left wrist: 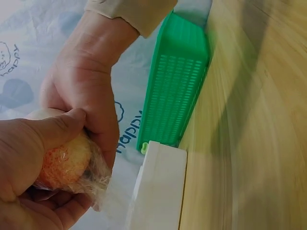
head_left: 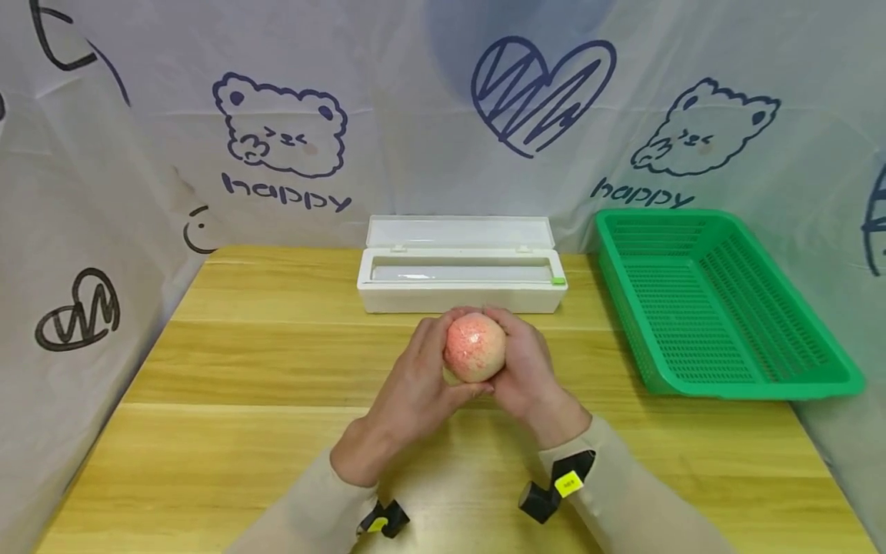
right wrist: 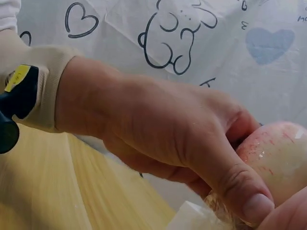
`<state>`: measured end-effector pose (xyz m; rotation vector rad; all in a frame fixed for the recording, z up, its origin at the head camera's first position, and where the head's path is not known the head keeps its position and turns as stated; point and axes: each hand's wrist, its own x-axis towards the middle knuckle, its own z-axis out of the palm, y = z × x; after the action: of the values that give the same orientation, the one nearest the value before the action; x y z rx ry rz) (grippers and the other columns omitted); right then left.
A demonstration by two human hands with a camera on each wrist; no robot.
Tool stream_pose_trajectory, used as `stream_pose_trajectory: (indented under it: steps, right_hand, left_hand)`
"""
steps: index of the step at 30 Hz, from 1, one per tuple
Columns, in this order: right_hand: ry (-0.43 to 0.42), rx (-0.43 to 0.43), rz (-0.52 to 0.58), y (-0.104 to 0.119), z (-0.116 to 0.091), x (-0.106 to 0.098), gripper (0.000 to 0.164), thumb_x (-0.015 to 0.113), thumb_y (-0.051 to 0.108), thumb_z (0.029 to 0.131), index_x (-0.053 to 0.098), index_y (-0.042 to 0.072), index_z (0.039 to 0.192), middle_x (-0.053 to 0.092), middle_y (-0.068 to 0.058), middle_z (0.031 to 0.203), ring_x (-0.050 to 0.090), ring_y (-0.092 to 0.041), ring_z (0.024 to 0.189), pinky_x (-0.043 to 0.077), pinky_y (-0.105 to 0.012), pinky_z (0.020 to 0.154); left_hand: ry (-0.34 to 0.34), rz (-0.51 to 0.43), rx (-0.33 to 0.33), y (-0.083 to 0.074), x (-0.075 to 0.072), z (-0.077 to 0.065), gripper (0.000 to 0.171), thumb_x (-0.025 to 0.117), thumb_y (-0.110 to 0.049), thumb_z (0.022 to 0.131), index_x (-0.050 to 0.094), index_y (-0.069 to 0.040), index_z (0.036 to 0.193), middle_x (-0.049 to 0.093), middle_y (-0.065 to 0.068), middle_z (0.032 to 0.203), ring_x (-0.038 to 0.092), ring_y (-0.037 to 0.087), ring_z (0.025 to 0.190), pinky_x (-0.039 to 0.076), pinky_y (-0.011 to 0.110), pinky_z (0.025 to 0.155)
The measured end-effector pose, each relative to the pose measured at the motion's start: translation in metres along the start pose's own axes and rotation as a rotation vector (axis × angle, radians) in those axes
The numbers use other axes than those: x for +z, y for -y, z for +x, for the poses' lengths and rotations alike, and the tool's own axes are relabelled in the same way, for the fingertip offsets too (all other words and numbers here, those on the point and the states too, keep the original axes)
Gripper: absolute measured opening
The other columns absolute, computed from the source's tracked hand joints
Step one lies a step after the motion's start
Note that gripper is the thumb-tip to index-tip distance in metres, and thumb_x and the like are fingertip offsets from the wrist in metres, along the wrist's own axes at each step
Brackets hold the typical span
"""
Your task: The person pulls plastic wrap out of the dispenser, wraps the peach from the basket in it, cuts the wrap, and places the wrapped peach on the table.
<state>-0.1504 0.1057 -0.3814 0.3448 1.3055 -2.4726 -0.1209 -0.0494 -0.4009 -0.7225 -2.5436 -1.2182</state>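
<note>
A round pink-and-cream peach [head_left: 475, 348] is held between both hands above the table. My left hand [head_left: 418, 377] curls round its left side, with the thumb along the near side. On the other side my right hand [head_left: 529, 369] grips it, fingers wrapped about the far edge. Crumpled clear plastic film [left wrist: 98, 179] clings to the peach's underside and bunches by the fingers in the left wrist view. Just beyond the hands stands a white cling-film dispenser box [head_left: 460, 298] with its lid raised. The fingertips under the peach are partly hidden.
A green perforated plastic basket [head_left: 827, 388] stands on the right of the wooden table [head_left: 263, 446]. Behind the table hangs a pale curtain [head_left: 408, 115] with drawn bears and hearts.
</note>
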Motion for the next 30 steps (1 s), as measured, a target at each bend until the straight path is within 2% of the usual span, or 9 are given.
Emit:
stream_pose_trajectory:
  steps: [3, 6, 11, 13, 16, 19, 21, 25, 30]
  right_hand:
    - [-0.04, -0.029, -0.013, -0.001, -0.001, 0.001, 0.04, 0.046, 0.022, 0.109, 0.062, 0.0, 0.138, 0.055, -0.01, 0.149, 0.056, -0.021, 0.132, 0.05, -0.039, 0.112]
    - [-0.03, -0.046, -0.02, -0.001, -0.002, 0.0, 0.044, 0.046, 0.021, 0.11, 0.059, -0.001, 0.146, 0.052, -0.01, 0.155, 0.055, -0.022, 0.136, 0.051, -0.04, 0.112]
    - [0.036, -0.08, -0.088, 0.001, -0.001, -0.002, 0.045, 0.045, 0.027, 0.112, 0.062, -0.003, 0.14, 0.063, -0.011, 0.143, 0.06, -0.022, 0.132, 0.054, -0.036, 0.108]
    - [0.054, -0.139, -0.2, 0.004, -0.002, -0.003, 0.049, 0.043, 0.034, 0.113, 0.064, -0.004, 0.136, 0.067, -0.011, 0.136, 0.062, -0.022, 0.128, 0.057, -0.034, 0.103]
    - [0.037, -0.302, -0.517, 0.005, -0.006, -0.001, 0.051, 0.042, 0.038, 0.113, 0.07, -0.001, 0.128, 0.071, -0.011, 0.127, 0.066, -0.021, 0.117, 0.058, -0.03, 0.095]
    - [-0.031, -0.472, -0.832, 0.001, -0.008, 0.003, 0.048, 0.04, 0.039, 0.112, 0.075, 0.007, 0.119, 0.075, -0.011, 0.116, 0.068, -0.021, 0.102, 0.058, -0.031, 0.082]
    - [-0.09, -0.565, -0.957, -0.003, -0.009, 0.004, 0.046, 0.039, 0.037, 0.112, 0.077, 0.01, 0.11, 0.076, -0.01, 0.104, 0.067, -0.021, 0.091, 0.056, -0.032, 0.074]
    - [-0.131, -0.605, -1.01, -0.005, -0.008, 0.001, 0.05, 0.035, 0.038, 0.112, 0.076, 0.013, 0.102, 0.075, -0.007, 0.094, 0.066, -0.021, 0.083, 0.055, -0.034, 0.069]
    - [-0.059, -0.519, -0.978, 0.001, -0.007, -0.001, 0.048, 0.036, 0.036, 0.111, 0.075, 0.009, 0.119, 0.075, -0.01, 0.116, 0.068, -0.024, 0.105, 0.056, -0.037, 0.088]
  left_hand:
    - [0.009, -0.011, -0.01, -0.002, -0.001, 0.0, 0.096, 0.097, -0.021, 0.077, 0.041, -0.004, 0.153, 0.054, 0.016, 0.135, 0.059, 0.028, 0.122, 0.052, 0.045, 0.11]
    - [0.019, -0.018, -0.022, -0.003, -0.003, 0.001, 0.096, 0.097, -0.021, 0.076, 0.042, -0.001, 0.152, 0.055, 0.017, 0.135, 0.059, 0.03, 0.123, 0.052, 0.046, 0.11]
    - [0.049, -0.037, -0.086, -0.004, -0.008, 0.002, 0.098, 0.098, -0.021, 0.075, 0.042, -0.001, 0.153, 0.055, 0.017, 0.137, 0.058, 0.03, 0.125, 0.051, 0.046, 0.11]
    - [0.057, -0.041, -0.113, -0.003, -0.009, 0.003, 0.098, 0.098, -0.021, 0.075, 0.043, -0.001, 0.153, 0.055, 0.016, 0.136, 0.058, 0.03, 0.124, 0.052, 0.046, 0.11]
    - [0.061, -0.04, -0.129, -0.003, -0.009, 0.004, 0.094, 0.099, -0.019, 0.074, 0.045, 0.001, 0.148, 0.056, 0.017, 0.136, 0.059, 0.03, 0.123, 0.053, 0.045, 0.108]
    - [0.049, -0.042, -0.13, -0.003, -0.009, 0.004, 0.091, 0.1, -0.017, 0.072, 0.047, 0.003, 0.143, 0.058, 0.017, 0.133, 0.061, 0.03, 0.12, 0.056, 0.043, 0.104]
    - [0.046, -0.055, -0.13, -0.003, -0.009, 0.005, 0.09, 0.1, -0.017, 0.071, 0.047, 0.004, 0.141, 0.059, 0.017, 0.133, 0.062, 0.029, 0.119, 0.057, 0.042, 0.102]
    - [0.055, -0.081, -0.136, -0.004, -0.008, 0.005, 0.088, 0.101, -0.017, 0.071, 0.048, 0.003, 0.139, 0.06, 0.016, 0.13, 0.062, 0.027, 0.117, 0.058, 0.041, 0.1]
    - [0.067, -0.052, -0.135, -0.003, -0.01, 0.005, 0.089, 0.1, -0.016, 0.071, 0.049, 0.002, 0.142, 0.058, 0.016, 0.133, 0.061, 0.028, 0.118, 0.057, 0.042, 0.102]
